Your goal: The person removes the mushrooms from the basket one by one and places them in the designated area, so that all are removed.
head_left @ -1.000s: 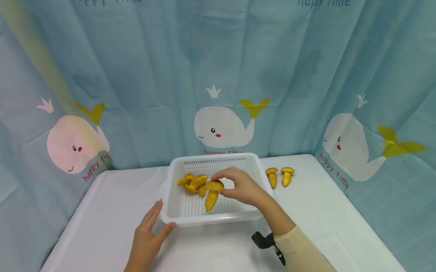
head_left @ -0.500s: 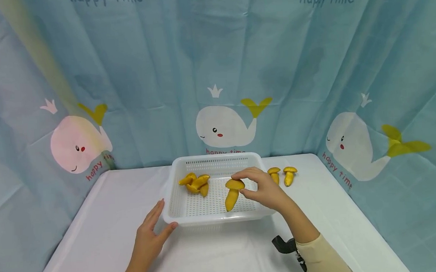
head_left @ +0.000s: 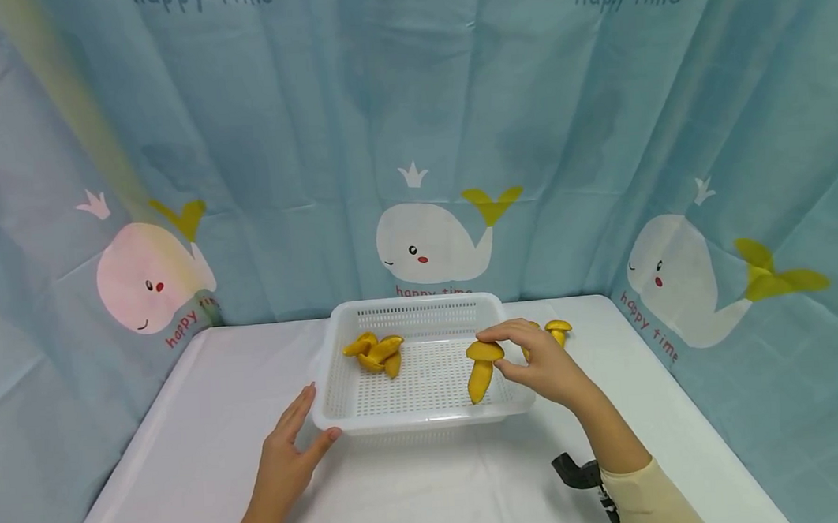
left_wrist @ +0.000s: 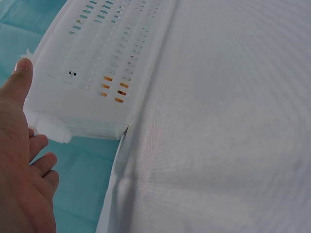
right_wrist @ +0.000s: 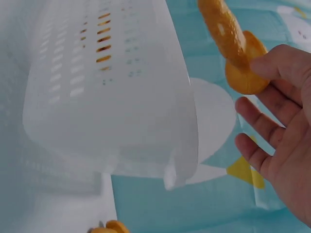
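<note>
A yellow mushroom [head_left: 480,378] is pinched by its cap between the thumb and fingers of my right hand [head_left: 545,369]. It hangs over the right part of the white plastic basket [head_left: 427,421], stem down in the head view. In the right wrist view the mushroom [right_wrist: 224,34] shows beyond the basket's rim. My left hand [head_left: 287,454] is at the basket's front left corner, its thumb along the front rim and its straight fingers by the left side. Several yellow mushrooms [head_left: 386,347] lie clustered in the basket's left part.
Right of the basket, one yellow mushroom [head_left: 558,327] lies on the white tablecloth [head_left: 424,490]; another is mostly hidden behind my right hand. A blue curtain [head_left: 292,142] with printed whales surrounds the table. A black strap piece [head_left: 576,472] hangs at the right sleeve.
My right hand has moved right over the basket with the mushroom still pinched, away from the clustered mushrooms. It now covers part of a mushroom on the table. My left hand stays at the corner.
</note>
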`<state>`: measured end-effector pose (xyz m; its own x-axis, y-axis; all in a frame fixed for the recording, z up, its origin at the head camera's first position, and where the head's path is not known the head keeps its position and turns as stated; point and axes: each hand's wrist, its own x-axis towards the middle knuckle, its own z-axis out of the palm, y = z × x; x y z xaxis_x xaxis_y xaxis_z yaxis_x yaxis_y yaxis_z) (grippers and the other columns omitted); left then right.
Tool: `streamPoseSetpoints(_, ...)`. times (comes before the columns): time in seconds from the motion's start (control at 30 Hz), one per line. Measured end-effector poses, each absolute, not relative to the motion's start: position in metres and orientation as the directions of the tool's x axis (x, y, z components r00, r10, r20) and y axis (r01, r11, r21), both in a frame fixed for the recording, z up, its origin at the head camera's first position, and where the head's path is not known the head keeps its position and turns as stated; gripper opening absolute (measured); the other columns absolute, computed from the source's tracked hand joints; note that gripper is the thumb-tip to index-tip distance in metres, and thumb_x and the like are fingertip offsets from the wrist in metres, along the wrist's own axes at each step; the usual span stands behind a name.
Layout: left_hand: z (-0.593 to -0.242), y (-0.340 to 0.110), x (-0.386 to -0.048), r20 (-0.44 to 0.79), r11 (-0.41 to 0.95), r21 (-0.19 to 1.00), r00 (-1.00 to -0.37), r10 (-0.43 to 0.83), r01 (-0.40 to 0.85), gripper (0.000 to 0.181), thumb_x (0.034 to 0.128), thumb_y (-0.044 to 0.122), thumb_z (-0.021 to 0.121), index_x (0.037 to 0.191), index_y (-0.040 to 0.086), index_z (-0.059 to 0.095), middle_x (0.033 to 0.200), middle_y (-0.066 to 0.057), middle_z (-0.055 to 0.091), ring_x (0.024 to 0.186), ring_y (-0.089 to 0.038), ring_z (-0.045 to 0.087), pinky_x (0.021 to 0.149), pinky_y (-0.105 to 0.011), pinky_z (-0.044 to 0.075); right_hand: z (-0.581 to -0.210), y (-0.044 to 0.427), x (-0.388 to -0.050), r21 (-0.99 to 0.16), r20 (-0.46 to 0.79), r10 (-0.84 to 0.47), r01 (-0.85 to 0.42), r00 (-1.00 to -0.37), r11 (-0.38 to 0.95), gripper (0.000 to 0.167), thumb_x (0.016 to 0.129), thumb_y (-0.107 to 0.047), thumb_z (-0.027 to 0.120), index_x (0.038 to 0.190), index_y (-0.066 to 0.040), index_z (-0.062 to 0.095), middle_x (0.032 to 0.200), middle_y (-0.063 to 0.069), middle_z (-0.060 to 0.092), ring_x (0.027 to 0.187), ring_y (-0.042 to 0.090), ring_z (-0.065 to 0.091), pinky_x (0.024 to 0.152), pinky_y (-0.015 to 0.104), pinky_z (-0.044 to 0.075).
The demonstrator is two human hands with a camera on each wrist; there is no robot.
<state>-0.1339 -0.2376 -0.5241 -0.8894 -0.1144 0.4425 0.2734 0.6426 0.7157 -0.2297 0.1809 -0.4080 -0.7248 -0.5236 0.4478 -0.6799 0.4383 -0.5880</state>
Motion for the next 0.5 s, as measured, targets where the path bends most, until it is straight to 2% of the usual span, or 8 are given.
streamPoseSetpoints(0.13, -0.524, -0.238, -0.134, 0.437, 0.646, 0.715, -0.892, -0.115, 0.267, 0.084, 0.0837, 0.032, 0.086, 0.156, 0.020, 0.045, 0.160, -0.003, 0.044, 0.145, -0.031, 0.044, 0.105, 0.003, 0.024, -0.409, 0.192, -0.227, -0.588, 0.427, -0.520, -0.664, -0.740, 0.462, 0.044, 0.092, -0.003, 0.074, 0.131, -0.024, 0.069, 0.130, -0.013, 0.066, 0.122, 0.010, 0.057, 0.106, 0.027, 0.048)
streamPoseSetpoints(0.27, -0.523, -0.237, -0.133, 0.434, 0.656, 0.708, -0.893, -0.114, 0.261, 0.084, 0.0836, 0.034, 0.086, 0.156, 0.019, 0.045, 0.160, -0.005, 0.044, 0.145, -0.034, 0.045, 0.104, 0.003, 0.023, -0.411, 0.204, -0.223, -0.581, 0.426, -0.517, -0.663, -0.742, 0.473, 0.044, 0.091, -0.002, 0.074, 0.131, -0.021, 0.069, 0.130, -0.011, 0.066, 0.122, 0.012, 0.058, 0.107, 0.027, 0.047)
streamPoseSetpoints(0.4, -0.523, -0.237, -0.133, 0.431, 0.656, 0.710, -0.895, -0.114, 0.258, 0.083, 0.0843, 0.033, 0.085, 0.156, 0.019, 0.045, 0.160, -0.005, 0.044, 0.145, -0.034, 0.044, 0.104, 0.003, 0.023, -0.414, 0.215, -0.221, -0.584, 0.429, -0.473, -0.636, -0.769, 0.504, 0.045, 0.091, -0.003, 0.076, 0.130, -0.025, 0.070, 0.131, -0.010, 0.067, 0.121, 0.011, 0.058, 0.095, 0.033, 0.049)
streamPoseSetpoints(0.5, -0.524, -0.238, -0.132, 0.422, 0.653, 0.714, -0.899, -0.116, 0.251, 0.083, 0.0848, 0.034, 0.085, 0.156, 0.021, 0.045, 0.161, -0.004, 0.043, 0.146, -0.033, 0.044, 0.105, 0.003, 0.022, -0.417, 0.221, -0.222, -0.596, 0.429, -0.449, -0.619, -0.784, 0.512, 0.045, 0.091, -0.004, 0.076, 0.130, -0.027, 0.070, 0.131, -0.009, 0.067, 0.118, 0.010, 0.058, 0.085, 0.034, 0.047)
